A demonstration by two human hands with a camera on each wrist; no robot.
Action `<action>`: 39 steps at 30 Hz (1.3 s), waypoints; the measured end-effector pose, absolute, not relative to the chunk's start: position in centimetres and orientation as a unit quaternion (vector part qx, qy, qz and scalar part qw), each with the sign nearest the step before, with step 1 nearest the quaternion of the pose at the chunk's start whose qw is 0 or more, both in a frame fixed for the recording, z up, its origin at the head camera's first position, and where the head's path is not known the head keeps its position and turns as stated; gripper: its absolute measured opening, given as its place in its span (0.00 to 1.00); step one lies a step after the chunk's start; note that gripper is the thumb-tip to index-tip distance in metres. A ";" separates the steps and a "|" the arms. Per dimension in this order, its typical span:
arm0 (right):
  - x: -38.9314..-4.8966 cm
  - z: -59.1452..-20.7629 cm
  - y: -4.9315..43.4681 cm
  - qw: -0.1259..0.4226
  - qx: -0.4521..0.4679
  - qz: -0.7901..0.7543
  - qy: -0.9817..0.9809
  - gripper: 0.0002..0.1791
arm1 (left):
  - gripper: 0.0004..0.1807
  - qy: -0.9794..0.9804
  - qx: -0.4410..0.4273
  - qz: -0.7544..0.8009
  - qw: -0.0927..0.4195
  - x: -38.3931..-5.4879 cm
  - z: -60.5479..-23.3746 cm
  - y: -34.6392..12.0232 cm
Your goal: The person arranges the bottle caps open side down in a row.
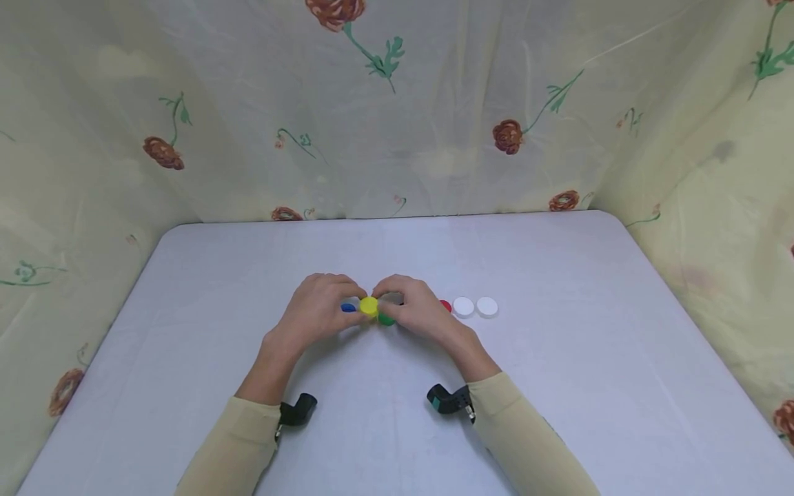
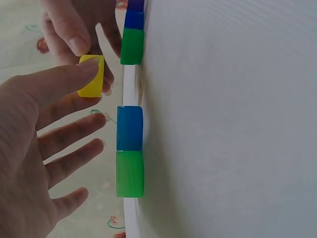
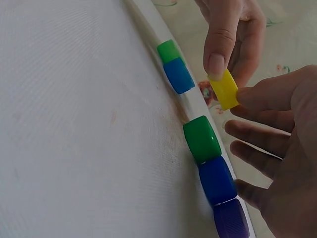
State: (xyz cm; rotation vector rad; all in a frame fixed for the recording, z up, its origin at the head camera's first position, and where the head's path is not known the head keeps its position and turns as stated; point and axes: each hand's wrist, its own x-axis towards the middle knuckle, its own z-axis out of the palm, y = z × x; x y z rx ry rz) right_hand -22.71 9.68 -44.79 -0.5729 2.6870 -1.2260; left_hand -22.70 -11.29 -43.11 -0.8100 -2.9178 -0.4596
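Note:
Just above the table, a yellow bottle cap [image 1: 369, 306] is held between both hands. My left hand [image 1: 319, 307] pinches it with thumb and index finger, the other fingers spread. From the opposite side, the thumb and index finger of my right hand [image 1: 417, 307] also pinch its edge. Below, a row of caps stands on the table. Under the left hand are a blue cap [image 2: 130, 128] and a light green cap [image 2: 130, 173]. Past a gap, a darker green cap [image 3: 202, 139], a dark blue cap [image 3: 217, 180] and a ridged purple cap [image 3: 231, 218] sit by the right hand.
Beyond the right hand, a partly hidden red cap [image 1: 446, 305] and two white caps, one nearer [image 1: 463, 307] and one farther right [image 1: 486, 307], continue the row. The white-covered table [image 1: 558, 386] ends at a flower-printed curtain [image 1: 434, 158].

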 end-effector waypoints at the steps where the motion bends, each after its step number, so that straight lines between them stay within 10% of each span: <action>1: -22.8 -44.8 9.7 0.064 -0.195 -0.401 0.893 0.11 | 0.16 -0.952 -0.265 -0.150 0.039 -22.7 -43.1 -11.3; 39: -22.7 -46.0 8.7 0.041 -0.216 -0.322 0.921 0.09 | 0.16 -0.968 -0.224 -0.111 -0.002 -22.3 -43.6 -10.5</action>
